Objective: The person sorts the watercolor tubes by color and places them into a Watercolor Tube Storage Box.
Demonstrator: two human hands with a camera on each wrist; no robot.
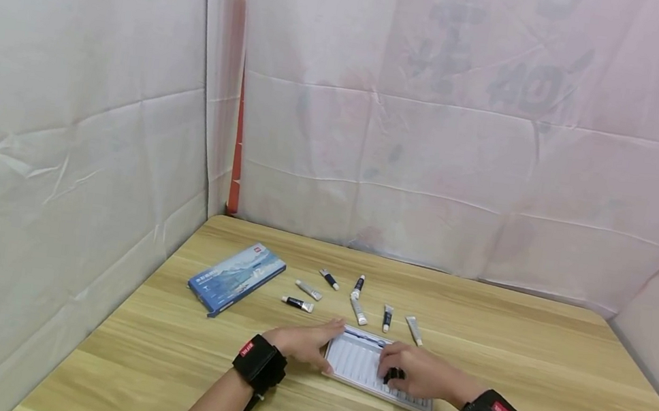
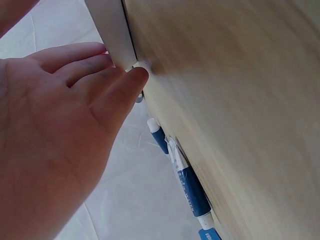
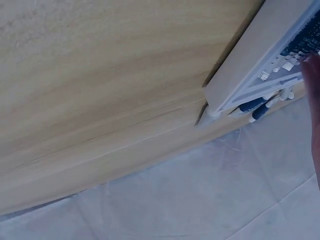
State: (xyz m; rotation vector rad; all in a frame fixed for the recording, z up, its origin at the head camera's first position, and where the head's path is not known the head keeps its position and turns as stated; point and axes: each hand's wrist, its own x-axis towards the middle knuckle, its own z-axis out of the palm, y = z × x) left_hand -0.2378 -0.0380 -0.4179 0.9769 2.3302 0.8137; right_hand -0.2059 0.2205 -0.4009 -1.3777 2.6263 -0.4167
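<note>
White plastic, oblong slotted tray (image 1: 354, 365) on the table, below and between both hands; long axis runs left to right, right end angled slightly toward the person. Right hand (image 1: 418, 374) is over its right half, fingers curled about a small dark piece (image 1: 393, 376), probably a paint tube. Left hand (image 1: 306, 343) spans the left end, fingers and thumb apart, touching it. Judged key relation: slots run across the long axis, so a tube must lie crosswise. Nearest loose tube, slim and silver-grey (image 1: 413, 330), lies beyond the far edge, closer to the right hand. Right-wrist view adds a packed row of dark-labelled, silver-ended tubes (image 3: 306, 39), mostly hand-hidden in the head view.
</note>
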